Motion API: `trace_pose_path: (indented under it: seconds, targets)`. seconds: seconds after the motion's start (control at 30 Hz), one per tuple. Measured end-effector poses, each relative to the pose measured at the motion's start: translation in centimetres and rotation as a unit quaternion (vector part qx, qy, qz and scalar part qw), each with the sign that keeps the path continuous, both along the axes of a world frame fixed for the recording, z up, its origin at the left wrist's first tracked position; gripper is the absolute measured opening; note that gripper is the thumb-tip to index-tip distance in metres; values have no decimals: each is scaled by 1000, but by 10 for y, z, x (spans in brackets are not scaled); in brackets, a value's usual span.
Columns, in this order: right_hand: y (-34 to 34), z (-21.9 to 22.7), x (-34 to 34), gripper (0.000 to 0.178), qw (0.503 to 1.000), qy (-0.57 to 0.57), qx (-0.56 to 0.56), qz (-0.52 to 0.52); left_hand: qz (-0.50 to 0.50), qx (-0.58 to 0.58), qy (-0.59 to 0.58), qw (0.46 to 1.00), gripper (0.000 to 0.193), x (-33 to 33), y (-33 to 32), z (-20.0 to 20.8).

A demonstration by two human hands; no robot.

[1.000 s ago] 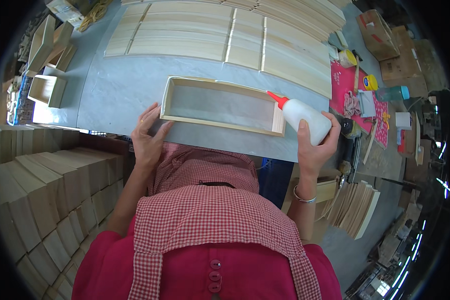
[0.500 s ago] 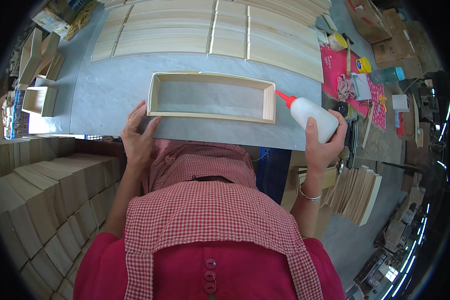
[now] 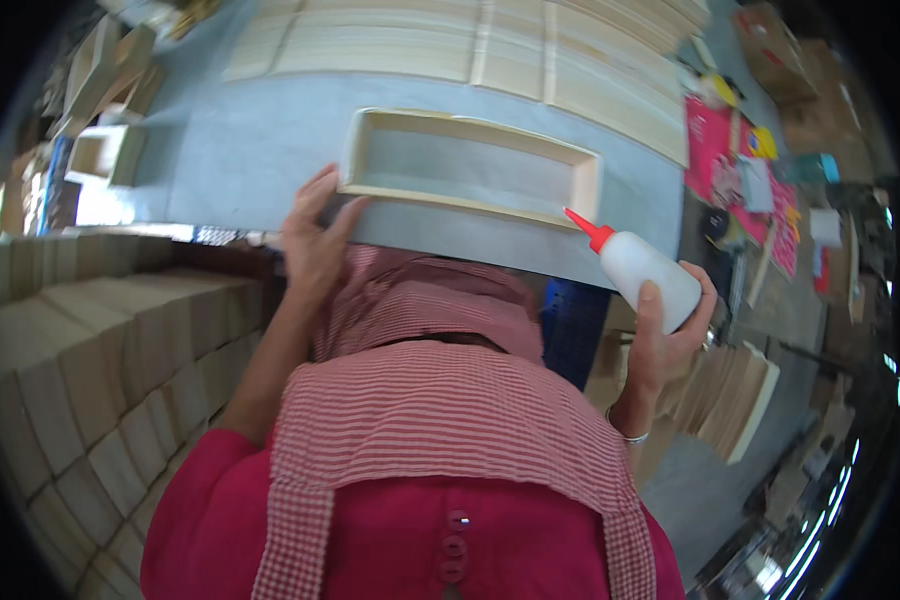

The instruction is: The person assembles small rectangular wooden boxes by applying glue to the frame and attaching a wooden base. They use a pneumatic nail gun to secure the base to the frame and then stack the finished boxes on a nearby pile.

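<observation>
Well, nearest to me is the person's red-checked apron [image 3: 450, 395], worn over a bright pink top [image 3: 400, 530]. A little farther on, the right hand [image 3: 675, 335], with a bracelet [image 3: 630, 437] at its wrist, has its thumb and fingers wrapped around a white squeeze bottle [image 3: 650, 280]. The bottle tilts, its red nozzle [image 3: 588, 228] pointing up and left to the near right corner of a long wooden frame [image 3: 455, 205]; I can't tell whether the tip touches the wood. The left hand [image 3: 315, 240] is unclenched, thumb and fingers parted about the frame's near left corner.

The frame itself lies by the near edge of the grey table [image 3: 270, 140], its long sides running left to right. Beyond it, pale wooden strips [image 3: 390, 50] lie side by side in rows. Off to the left sit small wooden boxes [image 3: 107, 155]; to the right, a pink sheet [image 3: 705, 150] carries assorted odds and ends, and brown cardboard boxes [image 3: 775, 55] stand past it.
</observation>
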State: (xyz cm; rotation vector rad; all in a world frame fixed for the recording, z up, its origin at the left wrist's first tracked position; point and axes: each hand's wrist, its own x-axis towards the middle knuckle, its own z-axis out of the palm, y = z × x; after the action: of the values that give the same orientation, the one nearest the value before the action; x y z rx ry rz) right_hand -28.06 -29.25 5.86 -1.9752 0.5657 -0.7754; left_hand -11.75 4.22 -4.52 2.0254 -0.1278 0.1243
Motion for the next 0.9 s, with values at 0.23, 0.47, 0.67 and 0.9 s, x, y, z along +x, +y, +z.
trace_pose_path:
  seconds: [0.23, 0.47, 0.67, 0.9]
  targets:
    - [106, -20, 71, 60, 968, -19, 128, 213, -18, 1, -44, 999, 42, 0, 0, 9]
    - [126, -35, 105, 58, 966, -26, 60, 248, -24, -1, -59, 998, 44, 1, 2, 3]
    - [114, -24, 93, 57, 973, -13, 39, 229, -22, 10, -69, 997, 45, 2, 3, 1]
    - [83, -15, 66, 54, 984, -5, 6, 178, -19, 19, -69, 997, 44, 2, 2, 2]
